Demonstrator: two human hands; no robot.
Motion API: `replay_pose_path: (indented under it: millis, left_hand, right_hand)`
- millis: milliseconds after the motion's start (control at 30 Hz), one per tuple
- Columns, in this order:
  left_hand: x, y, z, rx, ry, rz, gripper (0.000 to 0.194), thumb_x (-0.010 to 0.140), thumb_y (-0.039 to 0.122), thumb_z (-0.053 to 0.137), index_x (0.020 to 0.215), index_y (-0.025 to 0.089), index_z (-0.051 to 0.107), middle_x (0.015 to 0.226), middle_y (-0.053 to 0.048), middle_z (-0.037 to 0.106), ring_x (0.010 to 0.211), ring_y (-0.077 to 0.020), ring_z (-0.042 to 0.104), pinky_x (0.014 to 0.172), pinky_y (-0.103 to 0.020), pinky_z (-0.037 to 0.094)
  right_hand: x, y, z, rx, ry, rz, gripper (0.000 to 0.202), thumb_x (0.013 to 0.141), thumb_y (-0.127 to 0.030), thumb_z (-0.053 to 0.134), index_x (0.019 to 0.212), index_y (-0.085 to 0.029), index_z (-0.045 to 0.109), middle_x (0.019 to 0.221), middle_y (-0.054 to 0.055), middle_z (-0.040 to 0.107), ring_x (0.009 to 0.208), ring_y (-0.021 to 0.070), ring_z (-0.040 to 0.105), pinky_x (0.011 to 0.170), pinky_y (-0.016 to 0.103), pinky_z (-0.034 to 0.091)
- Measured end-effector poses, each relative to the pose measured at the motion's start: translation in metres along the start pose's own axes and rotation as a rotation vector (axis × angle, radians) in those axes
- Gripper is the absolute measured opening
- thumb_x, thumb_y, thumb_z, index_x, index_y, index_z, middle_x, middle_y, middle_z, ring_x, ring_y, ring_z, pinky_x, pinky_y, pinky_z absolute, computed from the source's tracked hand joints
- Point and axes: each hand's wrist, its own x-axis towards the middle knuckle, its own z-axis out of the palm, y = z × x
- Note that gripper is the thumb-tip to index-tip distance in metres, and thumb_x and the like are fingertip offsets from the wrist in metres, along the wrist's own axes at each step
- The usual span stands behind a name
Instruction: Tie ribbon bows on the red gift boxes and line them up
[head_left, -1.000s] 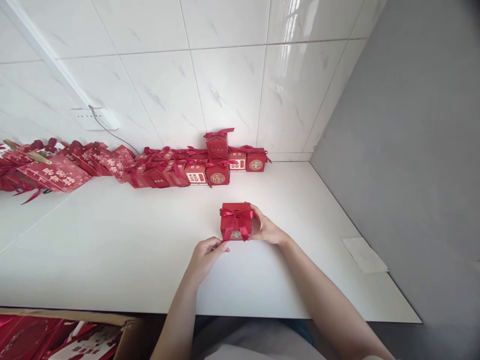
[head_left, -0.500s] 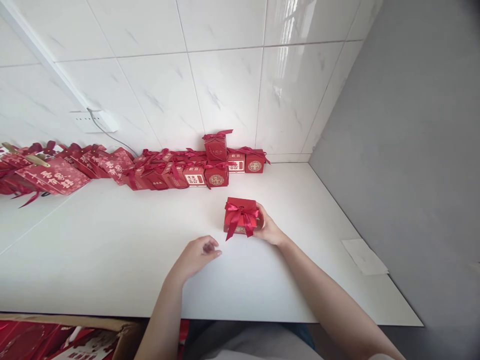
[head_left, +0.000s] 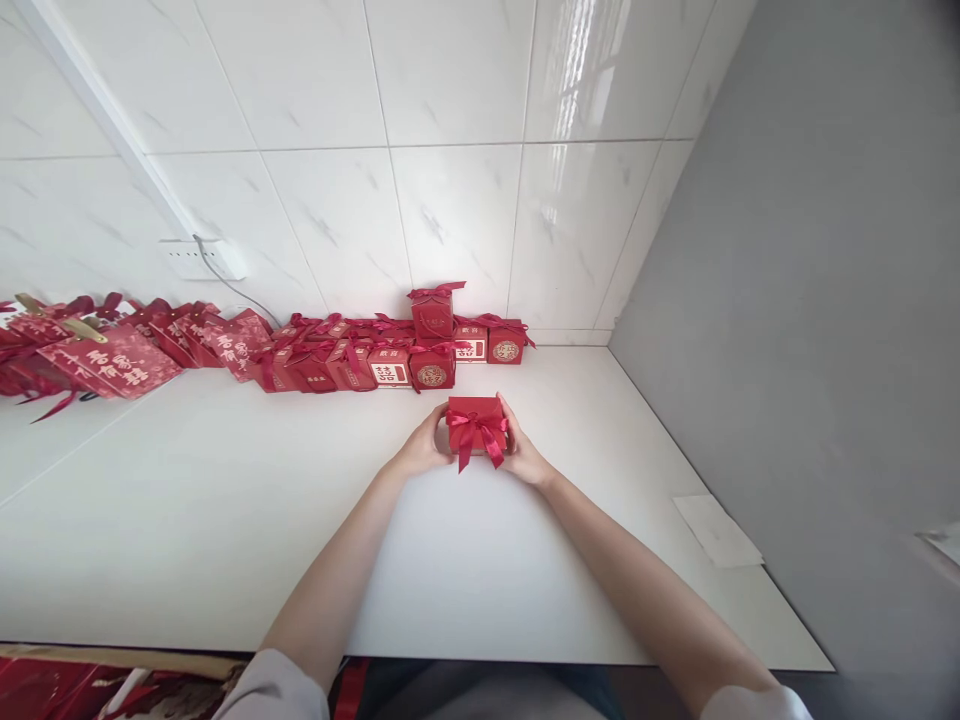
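Note:
A red gift box point(head_left: 475, 408) with a satin ribbon bow point(head_left: 478, 430) on its front is between my two hands, over the white table. On the box's left side, my left hand point(head_left: 424, 440) curves its fingers and thumb around the edge. My right hand point(head_left: 523, 447) grips the opposite side the same way. Parts of the fingers are hidden by the box. Just beyond it stands a row of similar red boxes with ribbons, the nearest being a box with a round gold emblem point(head_left: 433, 371).
Against the tiled wall, one small box point(head_left: 433, 312) sits on top of the row. Red gift bags point(head_left: 112, 358) stand at the left, below a power strip point(head_left: 201, 260). White paper point(head_left: 718, 531) lies at the right edge. A cardboard carton point(head_left: 202, 662) holds red items at lower left.
My left hand has moved forward and right and taken hold of the box's left side. The box, held by my right hand before too, has turned slightly and now faces me squarely.

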Motion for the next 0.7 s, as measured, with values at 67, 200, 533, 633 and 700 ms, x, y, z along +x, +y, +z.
replay_pose_path:
  millis: [67, 200, 533, 633, 700]
  left_hand:
    - [0.003, -0.004, 0.004, 0.014, 0.043, 0.018, 0.092, 0.061, 0.024, 0.078, 0.142, 0.022, 0.034, 0.143, -0.013, 0.049, 0.131, -0.0303, 0.048, 0.110, -0.047, 0.039]
    - [-0.002, -0.005, 0.007, 0.055, 0.090, 0.026, 0.091, 0.062, 0.024, 0.075, 0.143, 0.024, 0.033, 0.147, -0.012, 0.045, 0.136, -0.0292, 0.043, 0.114, -0.048, 0.033]
    - [-0.026, -0.004, 0.004, 0.002, 0.167, 0.018, 0.086, 0.065, 0.026, 0.075, 0.141, 0.025, 0.035, 0.142, -0.011, 0.051, 0.131, -0.0299, 0.049, 0.110, -0.049, 0.039]
    - [-0.026, -0.002, 0.001, -0.052, 0.165, 0.014, 0.084, 0.065, 0.027, 0.076, 0.140, 0.026, 0.037, 0.137, -0.012, 0.055, 0.126, -0.0302, 0.054, 0.107, -0.049, 0.042]
    - [-0.025, 0.000, -0.001, -0.071, 0.174, 0.009, 0.085, 0.063, 0.026, 0.077, 0.139, 0.025, 0.039, 0.134, -0.012, 0.057, 0.123, -0.0301, 0.056, 0.105, -0.048, 0.044]
  right_hand:
    - [0.005, 0.001, 0.001, 0.006, 0.016, 0.022, 0.115, 0.074, -0.031, 0.071, 0.152, -0.038, -0.013, 0.143, 0.007, 0.045, 0.115, 0.0219, 0.057, 0.096, 0.041, 0.050]
    - [0.012, 0.004, 0.004, -0.035, 0.049, 0.050, 0.117, 0.075, -0.032, 0.069, 0.151, -0.033, -0.020, 0.123, 0.006, 0.060, 0.088, 0.0171, 0.063, 0.087, 0.040, 0.054]
    - [0.001, 0.002, 0.014, -0.195, -0.035, -0.114, 0.113, 0.074, -0.025, 0.072, 0.153, -0.037, -0.009, 0.153, 0.009, 0.029, 0.132, 0.0265, 0.044, 0.108, 0.043, 0.040]
    - [0.001, 0.006, 0.014, -0.282, -0.043, -0.191, 0.113, 0.074, -0.023, 0.073, 0.154, -0.039, -0.005, 0.155, 0.007, 0.026, 0.139, 0.0275, 0.036, 0.112, 0.045, 0.035]
    - [0.002, 0.008, 0.014, -0.291, -0.058, -0.206, 0.113, 0.074, -0.023, 0.073, 0.154, -0.039, -0.006, 0.155, 0.007, 0.024, 0.140, 0.0282, 0.034, 0.110, 0.046, 0.037]
